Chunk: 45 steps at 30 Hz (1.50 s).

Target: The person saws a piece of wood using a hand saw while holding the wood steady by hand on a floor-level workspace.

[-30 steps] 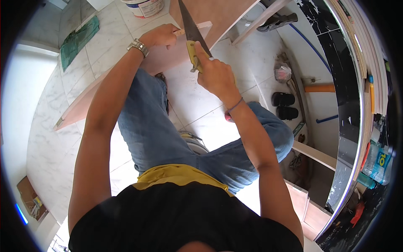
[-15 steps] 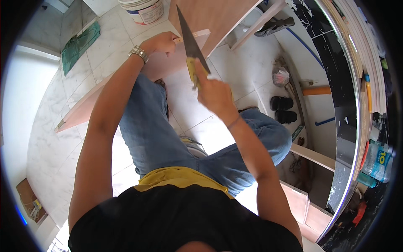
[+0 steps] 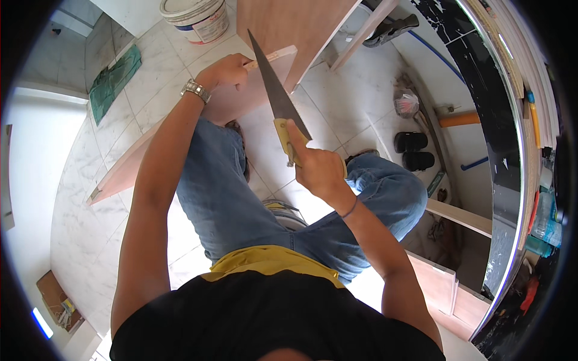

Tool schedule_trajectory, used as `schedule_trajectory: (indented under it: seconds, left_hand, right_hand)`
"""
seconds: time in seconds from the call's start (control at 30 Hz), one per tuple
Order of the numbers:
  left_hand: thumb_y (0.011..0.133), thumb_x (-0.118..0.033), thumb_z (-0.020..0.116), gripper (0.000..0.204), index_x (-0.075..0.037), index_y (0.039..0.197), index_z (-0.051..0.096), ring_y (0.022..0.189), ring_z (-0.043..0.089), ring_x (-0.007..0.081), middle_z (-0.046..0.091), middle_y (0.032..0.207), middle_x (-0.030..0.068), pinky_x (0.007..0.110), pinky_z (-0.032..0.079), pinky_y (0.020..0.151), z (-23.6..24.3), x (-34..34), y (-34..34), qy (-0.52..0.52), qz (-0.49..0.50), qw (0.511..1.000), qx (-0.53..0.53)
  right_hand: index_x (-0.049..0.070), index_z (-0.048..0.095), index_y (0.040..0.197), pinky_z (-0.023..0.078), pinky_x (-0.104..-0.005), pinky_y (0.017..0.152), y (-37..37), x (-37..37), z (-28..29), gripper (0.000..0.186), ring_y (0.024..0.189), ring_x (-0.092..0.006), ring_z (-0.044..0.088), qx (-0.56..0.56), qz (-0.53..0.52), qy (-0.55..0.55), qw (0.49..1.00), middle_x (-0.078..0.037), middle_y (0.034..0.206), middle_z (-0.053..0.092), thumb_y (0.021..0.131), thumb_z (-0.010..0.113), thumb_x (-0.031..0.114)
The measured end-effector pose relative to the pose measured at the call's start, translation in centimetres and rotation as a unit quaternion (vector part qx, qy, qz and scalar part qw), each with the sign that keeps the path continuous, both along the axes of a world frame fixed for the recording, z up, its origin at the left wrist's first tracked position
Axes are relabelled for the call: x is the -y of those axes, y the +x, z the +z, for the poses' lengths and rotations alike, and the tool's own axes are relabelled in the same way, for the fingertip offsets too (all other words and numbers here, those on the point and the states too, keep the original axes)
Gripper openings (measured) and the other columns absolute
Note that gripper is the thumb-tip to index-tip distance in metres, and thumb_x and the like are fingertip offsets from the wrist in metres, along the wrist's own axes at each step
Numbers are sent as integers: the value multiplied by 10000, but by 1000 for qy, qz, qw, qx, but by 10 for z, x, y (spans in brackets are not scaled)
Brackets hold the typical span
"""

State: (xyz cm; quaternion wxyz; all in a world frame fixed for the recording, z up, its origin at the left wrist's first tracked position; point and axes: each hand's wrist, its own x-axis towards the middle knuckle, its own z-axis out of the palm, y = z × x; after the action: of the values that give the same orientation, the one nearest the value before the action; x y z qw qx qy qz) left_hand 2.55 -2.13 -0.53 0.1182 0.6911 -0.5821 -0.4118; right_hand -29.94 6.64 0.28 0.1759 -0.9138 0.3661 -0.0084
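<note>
My left hand (image 3: 223, 74) grips the top edge of a pink wooden board (image 3: 229, 103), fingers curled over it beside my watch-bearing wrist. The board stands on edge slanting down toward the lower left. My right hand (image 3: 319, 171) is closed round the yellow handle of a handsaw (image 3: 272, 90), whose long blade points up and away, crossing the board just right of my left hand. Whether the teeth touch the wood I cannot tell. My jeans-clad legs are bent below the board.
A larger wood panel (image 3: 265, 24) stands beyond, near a white bucket (image 3: 192, 27). A green cloth (image 3: 114, 81) lies on the tiles (image 3: 150, 96). At right are black sandals (image 3: 415, 150), an orange pipe (image 3: 459, 120) and a cabinet opening with a wooden rail (image 3: 457, 215).
My right hand has drawn the saw back toward me, downward in the picture, so the blade tip is lower. My left hand keeps its grip on the board.
</note>
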Motion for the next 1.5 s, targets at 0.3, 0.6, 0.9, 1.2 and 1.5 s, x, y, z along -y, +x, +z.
schedule_trajectory:
  seconds: [0.3, 0.6, 0.9, 1.2, 1.5]
  left_hand:
    - [591, -10, 681, 596, 17, 1184, 731, 674, 649, 228, 699, 753, 129, 383, 489, 578, -5, 1, 1, -43, -12, 999, 30]
    - [584, -17, 694, 549, 30, 1130, 730, 653, 621, 231, 686, 738, 118, 375, 475, 582, -2, 6, -12, -1, 14, 1000, -15]
    - [570, -30, 682, 528, 31, 1091, 739, 662, 660, 245, 683, 710, 133, 370, 492, 594, -4, 6, -7, -13, -20, 999, 49]
    - [594, -24, 674, 486, 21, 1073, 740, 631, 644, 229, 677, 687, 117, 375, 489, 567, -3, -7, -6, -16, 2, 1000, 2]
    - [582, -21, 681, 469, 8, 1045, 745, 611, 626, 214, 685, 697, 102, 366, 490, 569, 0, -2, -3, -58, 28, 998, -8]
  right_hand:
    - [161, 271, 1646, 538, -501, 585, 13, 9, 8, 974, 621, -346, 698, 17, -21, 0, 1000, -142, 684, 687, 781, 718, 129]
    - [175, 282, 1647, 531, -507, 554, 39, 47, -14, 958, 598, -338, 695, 108, -27, -78, 991, -157, 707, 685, 790, 707, 123]
    - [137, 256, 1649, 546, -485, 553, 35, 33, -6, 996, 594, -331, 705, 86, -23, -94, 992, -158, 702, 701, 764, 714, 115]
    - [185, 244, 1653, 547, -507, 558, 17, 0, -1, 1004, 625, -383, 700, 42, -41, 28, 998, -194, 724, 699, 771, 720, 118]
    - [221, 212, 1663, 541, -510, 550, -4, -21, 12, 1021, 588, -376, 685, 9, -40, 52, 998, -166, 676, 683, 780, 709, 102]
